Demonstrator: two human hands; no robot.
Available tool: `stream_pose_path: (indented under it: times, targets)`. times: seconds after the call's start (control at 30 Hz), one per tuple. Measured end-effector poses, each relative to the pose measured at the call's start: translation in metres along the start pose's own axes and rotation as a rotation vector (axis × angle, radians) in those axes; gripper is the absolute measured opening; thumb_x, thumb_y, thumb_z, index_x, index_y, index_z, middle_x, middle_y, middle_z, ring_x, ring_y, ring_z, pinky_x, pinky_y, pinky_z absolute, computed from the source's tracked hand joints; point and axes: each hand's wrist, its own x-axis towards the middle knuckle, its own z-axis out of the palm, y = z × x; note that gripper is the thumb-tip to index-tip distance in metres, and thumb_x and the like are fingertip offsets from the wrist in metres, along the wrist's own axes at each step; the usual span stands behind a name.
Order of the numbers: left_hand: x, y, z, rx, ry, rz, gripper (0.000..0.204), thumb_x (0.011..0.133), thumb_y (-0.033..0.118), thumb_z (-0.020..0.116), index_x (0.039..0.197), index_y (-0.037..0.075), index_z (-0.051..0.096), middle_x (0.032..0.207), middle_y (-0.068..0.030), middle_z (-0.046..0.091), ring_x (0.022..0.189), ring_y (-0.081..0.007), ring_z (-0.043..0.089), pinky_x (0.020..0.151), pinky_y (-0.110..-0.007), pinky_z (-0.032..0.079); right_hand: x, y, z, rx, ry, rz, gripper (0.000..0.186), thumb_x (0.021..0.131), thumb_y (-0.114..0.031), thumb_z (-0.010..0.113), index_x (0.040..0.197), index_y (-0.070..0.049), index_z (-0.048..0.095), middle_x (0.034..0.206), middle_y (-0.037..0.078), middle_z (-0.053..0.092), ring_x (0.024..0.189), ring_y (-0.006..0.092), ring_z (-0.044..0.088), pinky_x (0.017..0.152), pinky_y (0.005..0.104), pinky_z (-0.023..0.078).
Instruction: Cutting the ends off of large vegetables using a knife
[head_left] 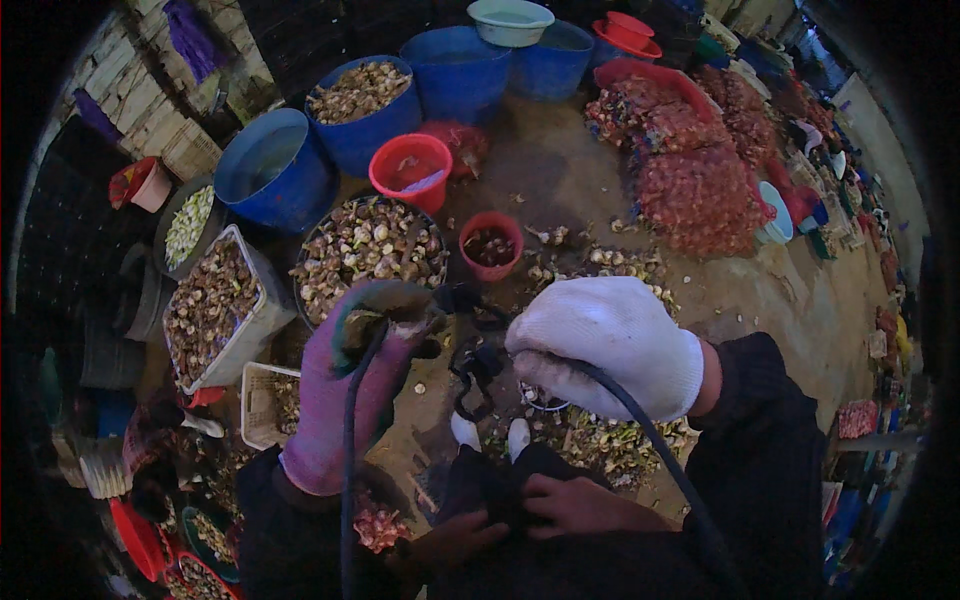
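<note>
Both my hands are raised close in front of me, in gloves. My left hand [365, 375], in a stained purple glove, has its fingers pinched round a thin black cord [350, 440] that hangs down past the wrist. My right hand [605, 345], in a white knitted glove, is closed with another length of black cord [640, 415] running from its fingertips to the lower right. Between the hands are dark looped pieces [478, 365], too dim to make out. Lower down, near dark trousers and white shoes [518, 438], two bare hands [585, 505] show; whose they are I cannot tell.
A wide tub of garlic bulbs [345, 255], a white crate [262, 310] and a small red bucket [490, 262] stand beyond my hands. Blue tubs [455, 80] line the back. Red net sacks [700, 195] are stacked at right. Peelings [615, 450] litter the floor.
</note>
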Motion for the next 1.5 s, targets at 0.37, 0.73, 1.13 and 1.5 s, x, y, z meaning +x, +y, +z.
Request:
stream_pose_path:
  times: [0.37, 0.73, 1.13, 1.5]
  targets:
    - [-0.028, -0.019, -0.015, 0.045, 0.043, -0.048, 0.024, 0.094, 0.004, 0.052, 0.118, 0.000, 0.055, 0.108, -0.0068, 0.062, 0.097, -0.0128, 0.058, 0.083, -0.028, 0.048, -0.032, 0.007, -0.009, -0.085, 0.128, 0.049, 0.016, 0.076, -0.012, 0.070, 0.088, -0.009, 0.061, 0.075, 0.008, 0.059, 0.069, 0.0303, 0.060, 0.058, 0.0391, 0.048]
    - [-0.036, -0.032, -0.016, 0.019, 0.105, -0.084, 0.025, 0.093, 0.005, 0.055, 0.118, 0.001, 0.055, 0.107, -0.0076, 0.062, 0.096, -0.0149, 0.060, 0.083, -0.030, 0.049, -0.050, 0.017, -0.010, -0.128, 0.130, 0.080, 0.017, 0.075, -0.013, 0.071, 0.088, -0.008, 0.061, 0.075, 0.009, 0.059, 0.069, 0.0305, 0.060, 0.057, 0.0397, 0.048]
    - [-0.039, -0.011, -0.025, 0.092, 0.117, -0.046, 0.023, 0.093, 0.003, 0.054, 0.116, 0.000, 0.056, 0.105, -0.0063, 0.061, 0.094, -0.0130, 0.059, 0.083, -0.028, 0.048, -0.031, 0.012, -0.017, -0.180, 0.129, 0.023, 0.017, 0.075, -0.014, 0.072, 0.088, -0.009, 0.061, 0.075, 0.009, 0.060, 0.068, 0.0300, 0.061, 0.056, 0.0391, 0.048]
    - [-0.035, -0.029, -0.039, -0.135, 0.107, -0.013, 0.023, 0.093, 0.001, 0.054, 0.115, -0.001, 0.056, 0.104, -0.0074, 0.061, 0.095, -0.0161, 0.061, 0.083, -0.030, 0.049, -0.027, 0.012, -0.023, -0.184, 0.156, 0.020, 0.017, 0.076, -0.016, 0.071, 0.088, -0.009, 0.061, 0.075, 0.008, 0.060, 0.069, 0.0301, 0.062, 0.056, 0.0396, 0.048]
